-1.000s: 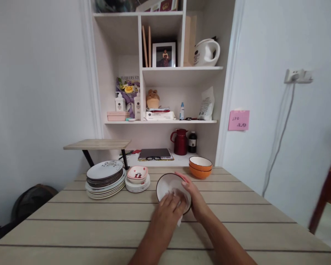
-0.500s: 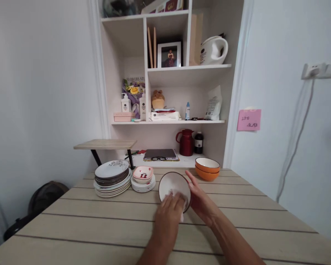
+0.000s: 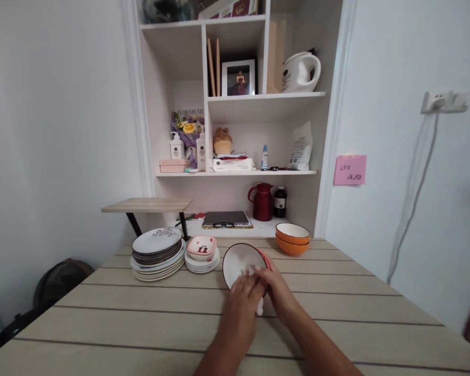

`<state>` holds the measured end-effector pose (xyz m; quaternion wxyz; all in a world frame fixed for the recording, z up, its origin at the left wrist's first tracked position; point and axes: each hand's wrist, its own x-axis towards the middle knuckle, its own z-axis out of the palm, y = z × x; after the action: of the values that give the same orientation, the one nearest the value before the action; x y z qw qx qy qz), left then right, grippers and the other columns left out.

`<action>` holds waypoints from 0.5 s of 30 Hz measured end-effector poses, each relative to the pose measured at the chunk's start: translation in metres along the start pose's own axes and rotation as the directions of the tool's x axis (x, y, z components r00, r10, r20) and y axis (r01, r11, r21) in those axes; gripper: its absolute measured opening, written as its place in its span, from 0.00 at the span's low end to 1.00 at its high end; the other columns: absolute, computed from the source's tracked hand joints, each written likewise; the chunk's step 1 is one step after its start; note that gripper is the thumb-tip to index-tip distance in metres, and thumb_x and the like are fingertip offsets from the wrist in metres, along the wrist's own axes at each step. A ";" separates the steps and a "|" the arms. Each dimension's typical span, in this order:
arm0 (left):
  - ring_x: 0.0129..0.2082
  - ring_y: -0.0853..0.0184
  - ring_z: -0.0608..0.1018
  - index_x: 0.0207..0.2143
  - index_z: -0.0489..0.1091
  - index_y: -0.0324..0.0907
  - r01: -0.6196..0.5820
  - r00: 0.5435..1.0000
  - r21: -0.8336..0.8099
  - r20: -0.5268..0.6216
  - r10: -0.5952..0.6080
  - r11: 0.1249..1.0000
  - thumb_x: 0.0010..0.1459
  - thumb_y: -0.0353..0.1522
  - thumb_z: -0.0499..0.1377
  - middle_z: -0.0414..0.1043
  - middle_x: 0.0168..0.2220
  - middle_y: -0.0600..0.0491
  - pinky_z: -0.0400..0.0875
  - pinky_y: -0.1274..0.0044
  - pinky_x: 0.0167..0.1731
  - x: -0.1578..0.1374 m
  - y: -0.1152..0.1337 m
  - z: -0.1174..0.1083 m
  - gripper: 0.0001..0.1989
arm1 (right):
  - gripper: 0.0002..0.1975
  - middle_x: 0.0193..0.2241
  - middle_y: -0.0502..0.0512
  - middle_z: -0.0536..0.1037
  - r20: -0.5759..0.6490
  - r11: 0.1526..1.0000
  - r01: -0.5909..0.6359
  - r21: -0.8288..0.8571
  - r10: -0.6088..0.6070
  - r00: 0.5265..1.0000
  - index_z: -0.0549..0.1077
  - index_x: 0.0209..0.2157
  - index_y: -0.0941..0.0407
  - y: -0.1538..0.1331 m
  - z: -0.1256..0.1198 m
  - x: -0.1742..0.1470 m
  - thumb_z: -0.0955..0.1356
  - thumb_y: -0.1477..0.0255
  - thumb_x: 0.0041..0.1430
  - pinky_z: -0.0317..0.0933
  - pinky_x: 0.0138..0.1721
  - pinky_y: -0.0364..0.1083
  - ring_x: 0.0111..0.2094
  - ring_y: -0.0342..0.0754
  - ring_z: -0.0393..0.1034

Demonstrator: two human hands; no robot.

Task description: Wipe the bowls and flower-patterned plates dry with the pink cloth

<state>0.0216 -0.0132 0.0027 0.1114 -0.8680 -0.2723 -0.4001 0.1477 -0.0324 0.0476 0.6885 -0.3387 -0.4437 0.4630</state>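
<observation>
A bowl (image 3: 239, 257) with a white inside, a dark rim and a bit of red outer wall is tilted toward me above the wooden table. My left hand (image 3: 243, 292) presses a whitish cloth (image 3: 260, 307) against the inside of the bowl; most of the cloth is hidden under the fingers. On the bowl's right side, my right hand (image 3: 277, 284) grips the rim, with fingers over the edge. Two stacked orange bowls (image 3: 293, 241) stand behind it to the right. To the left is a small patterned square bowl (image 3: 202, 246) on a stack of small white plates (image 3: 202, 265).
A tall stack of large plates (image 3: 156, 256) stands at the left, near a small raised wooden shelf (image 3: 149, 205). Behind the table (image 3: 141, 318), a white shelf unit (image 3: 258, 175) holds a red jug (image 3: 262, 202), a dark bottle (image 3: 280, 202) and a laptop (image 3: 225, 218).
My right hand has closed onto the bowl's right rim; earlier its fingers were stretched out beside it. The left hand still presses the cloth inside the bowl.
</observation>
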 end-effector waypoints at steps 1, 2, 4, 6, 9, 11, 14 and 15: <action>0.58 0.61 0.71 0.63 0.59 0.45 -0.024 0.999 0.001 0.034 0.024 1.000 0.59 0.20 0.51 0.69 0.59 0.48 0.69 0.63 0.57 0.000 -0.001 0.000 0.31 | 0.34 0.49 0.56 0.79 0.012 0.999 -0.019 -0.027 0.019 1.000 0.67 0.59 0.50 -0.004 -0.004 0.002 0.72 0.63 0.49 0.60 0.55 0.56 0.51 0.60 0.70; 0.59 0.61 0.71 0.64 0.58 0.46 -0.045 0.997 0.004 0.066 0.045 0.999 0.59 0.20 0.51 0.68 0.60 0.48 0.68 0.63 0.58 0.000 -0.003 -0.001 0.31 | 0.33 0.50 0.55 0.78 0.029 0.998 -0.041 -0.054 0.043 0.999 0.67 0.59 0.50 -0.008 -0.009 0.003 0.72 0.64 0.49 0.59 0.55 0.56 0.51 0.59 0.70; 0.59 0.61 0.70 0.63 0.59 0.49 -0.075 0.992 0.025 0.102 0.072 0.997 0.62 0.22 0.51 0.68 0.61 0.51 0.64 0.60 0.60 -0.002 -0.007 -0.001 0.28 | 0.33 0.48 0.54 0.79 0.063 0.989 -0.103 -0.108 0.110 0.992 0.67 0.59 0.49 -0.017 -0.017 0.004 0.71 0.66 0.50 0.59 0.55 0.56 0.51 0.59 0.70; 0.59 0.62 0.71 0.60 0.63 0.52 -0.095 0.993 0.073 0.080 0.089 0.993 0.64 0.26 0.52 0.70 0.59 0.53 0.61 0.59 0.62 -0.003 -0.011 0.003 0.23 | 0.32 0.46 0.54 0.80 0.081 0.972 -0.173 -0.158 0.188 0.979 0.67 0.59 0.48 -0.025 -0.025 0.003 0.70 0.66 0.50 0.60 0.54 0.56 0.50 0.58 0.70; 0.55 0.61 0.74 0.52 0.70 0.52 -0.130 0.990 0.200 -0.017 0.137 0.971 0.65 0.30 0.55 0.74 0.55 0.54 0.59 0.57 0.62 -0.005 -0.012 0.014 0.15 | 0.32 0.46 0.54 0.80 0.101 0.943 -0.245 -0.223 0.273 0.957 0.67 0.59 0.48 -0.034 -0.035 0.002 0.70 0.64 0.51 0.61 0.53 0.57 0.50 0.58 0.70; 0.54 0.59 0.75 0.50 0.72 0.48 -0.132 0.984 0.286 -0.075 0.159 0.949 0.65 0.31 0.55 0.75 0.53 0.52 0.61 0.58 0.61 -0.005 -0.011 0.020 0.13 | 0.31 0.50 0.54 0.79 0.116 0.934 -0.265 -0.240 0.299 0.947 0.67 0.59 0.47 -0.035 -0.040 0.002 0.71 0.62 0.52 0.61 0.53 0.57 0.52 0.59 0.69; 0.57 0.59 0.73 0.50 0.72 0.44 -0.075 0.986 0.317 -0.117 0.117 0.946 0.64 0.29 0.55 0.73 0.55 0.49 0.65 0.63 0.60 -0.005 -0.007 0.022 0.13 | 0.35 0.58 0.54 0.72 0.145 0.959 -0.248 -0.138 0.267 0.953 0.61 0.62 0.43 -0.030 -0.039 0.002 0.71 0.58 0.54 0.59 0.56 0.59 0.58 0.59 0.66; 0.57 0.59 0.73 0.50 0.72 0.44 -0.049 0.988 0.306 -0.122 0.090 0.951 0.64 0.28 0.55 0.72 0.56 0.49 0.66 0.65 0.59 -0.005 -0.007 0.020 0.14 | 0.37 0.61 0.53 0.69 0.157 0.970 -0.229 -0.078 0.239 0.958 0.59 0.63 0.42 -0.026 -0.036 0.002 0.72 0.58 0.54 0.57 0.58 0.59 0.59 0.58 0.64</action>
<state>0.0281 -0.0011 -0.0147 0.2750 -0.8209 -0.2914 -0.4070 0.1904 -0.0415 0.0577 0.5795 -0.3697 -0.4696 0.5541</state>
